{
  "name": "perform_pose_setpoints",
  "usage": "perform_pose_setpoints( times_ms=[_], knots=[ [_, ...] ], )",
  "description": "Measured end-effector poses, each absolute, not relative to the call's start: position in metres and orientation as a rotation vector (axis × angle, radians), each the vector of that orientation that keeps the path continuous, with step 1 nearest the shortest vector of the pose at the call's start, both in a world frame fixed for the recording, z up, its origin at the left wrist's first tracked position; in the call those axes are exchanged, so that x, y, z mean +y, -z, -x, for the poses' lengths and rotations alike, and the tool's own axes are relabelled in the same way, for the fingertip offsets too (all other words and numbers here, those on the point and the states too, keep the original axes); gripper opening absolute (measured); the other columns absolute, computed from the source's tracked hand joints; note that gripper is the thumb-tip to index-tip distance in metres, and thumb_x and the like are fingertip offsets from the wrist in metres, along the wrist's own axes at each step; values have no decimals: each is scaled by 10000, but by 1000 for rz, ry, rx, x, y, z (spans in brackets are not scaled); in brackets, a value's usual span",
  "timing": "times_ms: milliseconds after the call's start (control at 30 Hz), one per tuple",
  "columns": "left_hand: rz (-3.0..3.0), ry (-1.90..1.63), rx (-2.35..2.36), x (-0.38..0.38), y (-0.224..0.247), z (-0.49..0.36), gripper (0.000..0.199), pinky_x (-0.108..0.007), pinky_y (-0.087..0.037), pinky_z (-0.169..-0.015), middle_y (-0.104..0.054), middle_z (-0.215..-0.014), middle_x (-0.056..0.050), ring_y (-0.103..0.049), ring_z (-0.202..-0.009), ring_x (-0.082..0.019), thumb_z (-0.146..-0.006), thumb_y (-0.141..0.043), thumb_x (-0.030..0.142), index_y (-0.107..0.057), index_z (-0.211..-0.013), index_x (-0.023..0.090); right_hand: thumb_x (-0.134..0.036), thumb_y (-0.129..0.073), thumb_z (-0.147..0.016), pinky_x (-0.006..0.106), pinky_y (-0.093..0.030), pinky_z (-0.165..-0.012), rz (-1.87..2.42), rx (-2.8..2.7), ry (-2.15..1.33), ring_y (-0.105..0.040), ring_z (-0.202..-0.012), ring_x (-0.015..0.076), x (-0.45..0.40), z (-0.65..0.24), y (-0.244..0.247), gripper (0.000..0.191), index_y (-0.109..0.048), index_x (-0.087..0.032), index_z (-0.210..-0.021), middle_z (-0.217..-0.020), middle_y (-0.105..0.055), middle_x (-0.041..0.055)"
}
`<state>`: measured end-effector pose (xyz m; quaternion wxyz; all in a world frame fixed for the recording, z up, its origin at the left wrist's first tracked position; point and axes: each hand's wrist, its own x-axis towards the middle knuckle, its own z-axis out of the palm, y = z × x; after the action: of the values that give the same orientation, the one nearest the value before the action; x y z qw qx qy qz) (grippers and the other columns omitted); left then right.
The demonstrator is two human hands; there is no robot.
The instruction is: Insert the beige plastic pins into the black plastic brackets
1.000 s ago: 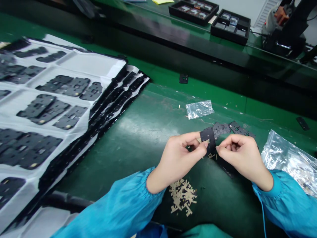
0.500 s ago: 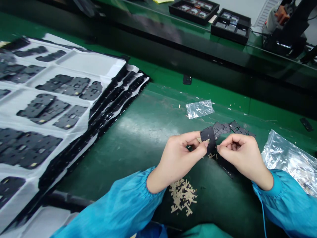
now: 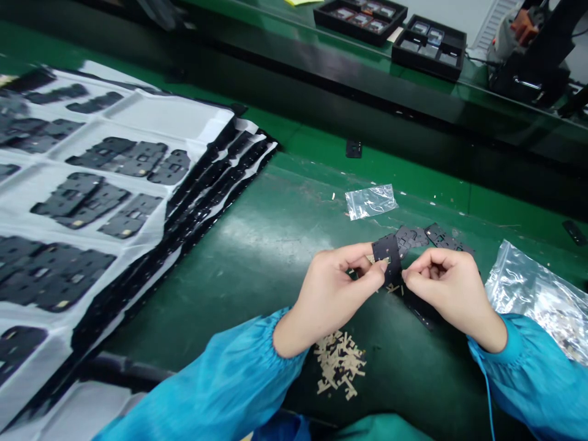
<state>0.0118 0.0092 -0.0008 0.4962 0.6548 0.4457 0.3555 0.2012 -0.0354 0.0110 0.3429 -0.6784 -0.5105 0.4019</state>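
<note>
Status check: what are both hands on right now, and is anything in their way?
Left hand pinching black die-cut piece. Right hand pinched at its edge. Beige strips piled just below the hands, plastic bag to the right; neither obstructing.

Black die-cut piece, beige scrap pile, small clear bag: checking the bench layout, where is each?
Black die-cut piece (image 3: pixel 386 247), head view, upper part.
Beige scrap pile (image 3: pixel 339 365), head view, centre.
Small clear bag (image 3: pixel 370 202), head view, middle.

We see a glossy green worktop (image 3: pixel 285 257) beneath bright blue sleeves (image 3: pixel 215 373). A matte black die-cut piece (image 3: pixel 386 260) stands out against it, tan scraps (image 3: pixel 339 364) lie near us, white sheets (image 3: pixel 169 119) at left carry black, gold-spotted pieces, and a silvery bag (image 3: pixel 535 300) glints at right.
</note>
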Motion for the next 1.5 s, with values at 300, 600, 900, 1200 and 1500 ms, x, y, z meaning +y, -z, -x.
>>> perform_pose_setpoints(
  times_ms=[300,600,900,1200,1500],
  knots=[
    [-1559,-847,1067,10,-1,-12,206,-235,-409,-554,-634,-536,16,-497,-521,-104,-848,-630,229,-664,-657,159,-209,-700,-678,213,-371,-458,1721,-1246,-1262,-504,-493,101,-28,-204,-18,69,-737,-178,-629,-559,-664,-6],
    [-1517,-834,1056,11,-2,-11,184,-232,-404,-524,-639,-531,10,-519,-511,-112,-838,-632,223,-678,-672,160,-187,-700,-650,215,-433,-487,1694,-1157,-1358,-564,-513,110,-25,-207,-22,57,-751,-185,-625,-585,-710,1],
    [-1500,-832,1046,9,-4,-11,180,-232,-422,-525,-652,-532,8,-532,-505,-114,-836,-635,215,-692,-673,165,-184,-711,-659,212,-438,-501,1712,-1167,-1373,-578,-527,110,-25,-208,-21,56,-759,-183,-630,-594,-721,2],
    [-1421,-809,999,14,-6,-10,156,-224,-431,-510,-636,-496,15,-539,-477,-111,-823,-647,223,-730,-705,163,-200,-719,-648,217,-425,-491,1710,-1135,-1411,-566,-524,112,-26,-207,-21,47,-751,-184,-616,-592,-720,5],
    [-1254,-753,948,16,-9,-10,126,-215,-502,-483,-659,-504,7,-571,-441,-109,-783,-691,237,-707,-681,166,-204,-731,-671,230,-374,-484,1676,-1133,-1455,-488,-503,100,-27,-206,-24,47,-735,-182,-629,-554,-629,-20]
  ],
)
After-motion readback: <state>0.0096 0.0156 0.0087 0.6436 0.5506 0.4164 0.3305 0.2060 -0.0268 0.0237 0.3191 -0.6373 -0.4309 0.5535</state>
